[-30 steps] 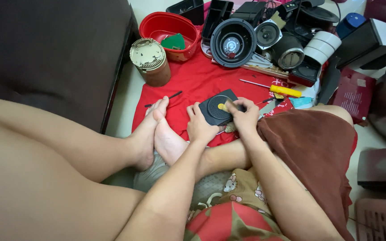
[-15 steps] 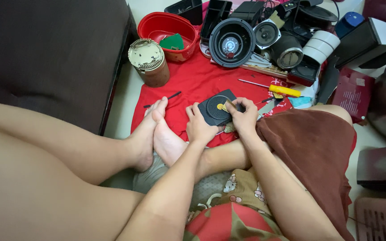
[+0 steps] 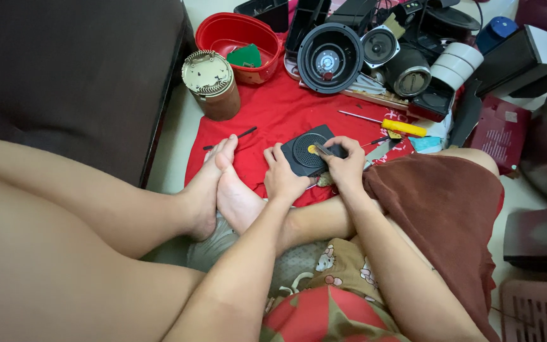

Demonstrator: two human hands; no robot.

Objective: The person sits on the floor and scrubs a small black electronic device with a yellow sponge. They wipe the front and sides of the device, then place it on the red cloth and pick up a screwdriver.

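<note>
In the middle of the frame a small black speaker box [image 3: 308, 152] rests on a red cloth [image 3: 273, 114] spread over the floor. The left hand [image 3: 283, 177] is clamped on the box's near left corner, steadying it. The right hand [image 3: 344, 166] has its fingers pinched together around a thin metal tool [image 3: 321, 149], whose tip sits at the yellow spot in the centre of the round grille.

Just right of the box lies a yellow-handled screwdriver [image 3: 400, 128]; a thin black rod [image 3: 238, 135] lies on the cloth to the left, near the bare feet. At upper centre sit a large black speaker cone [image 3: 330, 58] and other loose parts, with a red bowl [image 3: 223, 31] and a brown can [image 3: 213, 85] at upper left.

The likely trouble: the tool tip could slip off the small yellow spot and scratch or pierce the grille, or jab the left hand's fingers, since they lie close beside it. The box could also tilt on the soft cloth under pressure
</note>
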